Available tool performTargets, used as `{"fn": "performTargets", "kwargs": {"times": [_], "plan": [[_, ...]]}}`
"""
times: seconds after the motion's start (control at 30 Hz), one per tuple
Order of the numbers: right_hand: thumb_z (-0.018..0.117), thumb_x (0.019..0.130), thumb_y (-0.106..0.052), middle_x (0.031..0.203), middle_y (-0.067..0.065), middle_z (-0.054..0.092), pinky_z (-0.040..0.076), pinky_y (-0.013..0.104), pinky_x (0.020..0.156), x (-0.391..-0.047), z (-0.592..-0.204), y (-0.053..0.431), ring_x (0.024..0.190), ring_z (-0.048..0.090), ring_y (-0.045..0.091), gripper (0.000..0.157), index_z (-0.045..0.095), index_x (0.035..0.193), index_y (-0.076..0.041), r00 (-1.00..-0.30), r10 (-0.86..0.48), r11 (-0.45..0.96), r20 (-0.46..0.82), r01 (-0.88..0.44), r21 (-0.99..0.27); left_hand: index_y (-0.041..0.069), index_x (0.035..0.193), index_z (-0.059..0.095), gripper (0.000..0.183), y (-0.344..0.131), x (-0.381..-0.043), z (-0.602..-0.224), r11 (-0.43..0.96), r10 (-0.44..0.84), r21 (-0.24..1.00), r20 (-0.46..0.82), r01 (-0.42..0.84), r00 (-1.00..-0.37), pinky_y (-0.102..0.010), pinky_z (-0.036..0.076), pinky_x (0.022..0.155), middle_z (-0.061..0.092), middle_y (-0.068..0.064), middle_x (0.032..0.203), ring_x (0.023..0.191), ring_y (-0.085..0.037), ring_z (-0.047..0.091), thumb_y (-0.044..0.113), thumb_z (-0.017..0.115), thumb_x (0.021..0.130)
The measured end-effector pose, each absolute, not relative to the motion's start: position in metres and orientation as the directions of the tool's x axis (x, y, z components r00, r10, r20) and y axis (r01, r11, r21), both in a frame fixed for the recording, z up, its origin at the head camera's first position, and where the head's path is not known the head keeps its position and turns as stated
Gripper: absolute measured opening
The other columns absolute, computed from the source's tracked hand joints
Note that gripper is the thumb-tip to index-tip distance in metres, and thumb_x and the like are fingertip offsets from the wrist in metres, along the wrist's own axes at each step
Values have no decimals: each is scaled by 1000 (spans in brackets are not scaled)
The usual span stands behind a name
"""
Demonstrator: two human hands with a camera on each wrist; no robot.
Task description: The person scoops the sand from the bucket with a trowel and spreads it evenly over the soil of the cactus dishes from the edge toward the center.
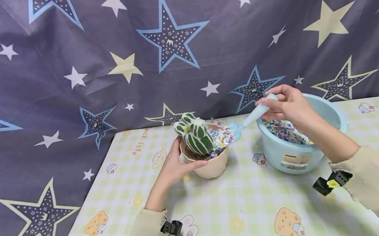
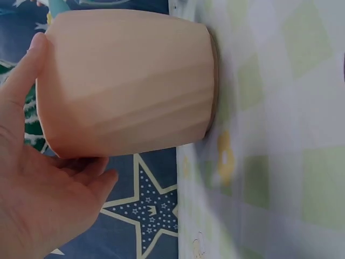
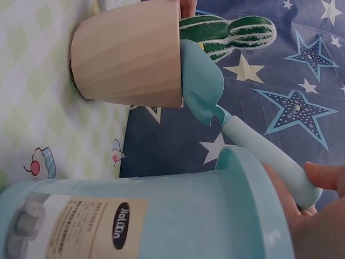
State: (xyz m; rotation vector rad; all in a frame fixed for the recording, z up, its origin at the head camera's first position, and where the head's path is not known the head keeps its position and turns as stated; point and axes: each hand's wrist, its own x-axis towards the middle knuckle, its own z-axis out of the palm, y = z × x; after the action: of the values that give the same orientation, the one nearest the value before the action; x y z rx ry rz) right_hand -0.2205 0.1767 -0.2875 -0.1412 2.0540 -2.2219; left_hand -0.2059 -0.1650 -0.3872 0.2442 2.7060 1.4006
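Note:
A green cactus point(image 1: 197, 137) with white fuzzy ridges stands in a beige flower pot point(image 1: 213, 169), with dark soil showing around it. My left hand point(image 1: 174, 164) holds the pot from its left side, thumb on the near wall near the rim and fingers behind. My right hand point(image 1: 287, 108) grips the handle of a light blue toy trowel point(image 1: 258, 111). Its scoop, bearing multicoloured pebbles point(image 1: 222, 136), lies over the pot's right rim. In the right wrist view, the underside of the trowel point(image 3: 202, 81) tilts against the pot's rim, beside the cactus.
A light blue bucket point(image 1: 290, 157) holding more coloured pebbles point(image 1: 283, 130) stands right of the pot, below my right forearm. The table has a green-checked cloth point(image 1: 233, 202) with cartoon prints. Behind it hangs a dark curtain point(image 1: 184, 85) patterned with stars.

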Motion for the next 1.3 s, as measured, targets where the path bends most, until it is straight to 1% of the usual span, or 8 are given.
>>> {"fn": "performTargets", "kwargs": {"times": [0.27, 0.53, 0.77, 0.93, 1.03, 1.13, 1.3], "plan": [[59, 100, -11, 88, -10, 76, 62, 24, 76, -219, -285, 174, 83, 74, 5, 20, 45, 113, -8, -989, -145, -80, -7, 19, -997, 13, 161, 13, 123, -163, -206, -391, 591, 143, 797, 44, 121, -989, -53, 22, 125, 20, -13, 167, 153, -33, 24, 50, 88, 70], [59, 100, -12, 89, -10, 76, 62, 24, 77, -219, -285, 173, 82, 75, 5, 20, 45, 113, -9, -990, -143, -68, -3, 13, -998, 14, 161, 15, 122, -157, -201, -392, 597, 102, 795, 60, 109, -993, -55, 22, 124, 22, -13, 165, 152, -34, 26, 51, 88, 70], [60, 100, -12, 90, -11, 74, 62, 23, 77, -219, -284, 169, 82, 74, 5, 22, 44, 114, -7, -989, -143, -37, 24, -19, -999, 12, 160, 15, 121, -153, -196, -391, 624, 61, 777, 56, 82, -997, -54, 24, 124, 23, -15, 165, 151, -35, 27, 52, 86, 71], [59, 100, -10, 88, -12, 73, 62, 23, 76, -219, -283, 168, 82, 74, 4, 20, 45, 113, -8, -990, -138, -31, 35, -31, -999, 10, 160, 18, 119, -149, -195, -390, 632, 36, 771, 65, 73, -997, -53, 26, 124, 26, -15, 163, 150, -35, 30, 51, 86, 71], [59, 99, -10, 88, -12, 73, 62, 23, 76, -220, -283, 168, 82, 74, 3, 20, 45, 113, -8, -990, -137, -32, 40, -36, -999, 10, 159, 18, 120, -149, -195, -389, 636, 38, 769, 60, 70, -998, -53, 26, 124, 27, -16, 163, 149, -36, 30, 51, 87, 70], [60, 99, -10, 89, -11, 73, 62, 23, 76, -220, -283, 168, 82, 74, 3, 20, 46, 113, -7, -989, -138, -26, 46, -43, -999, 9, 160, 15, 122, -151, -198, -389, 631, 66, 771, 60, 88, -996, -54, 25, 124, 25, -17, 163, 150, -36, 29, 51, 87, 70], [60, 99, -11, 90, -10, 73, 62, 23, 75, -220, -283, 167, 81, 74, 4, 22, 46, 114, -5, -989, -139, -8, 53, -52, -999, 13, 161, 13, 124, -161, -203, -390, 602, 134, 789, 48, 120, -990, -54, 22, 125, 22, -14, 165, 152, -34, 26, 50, 88, 70]]}}
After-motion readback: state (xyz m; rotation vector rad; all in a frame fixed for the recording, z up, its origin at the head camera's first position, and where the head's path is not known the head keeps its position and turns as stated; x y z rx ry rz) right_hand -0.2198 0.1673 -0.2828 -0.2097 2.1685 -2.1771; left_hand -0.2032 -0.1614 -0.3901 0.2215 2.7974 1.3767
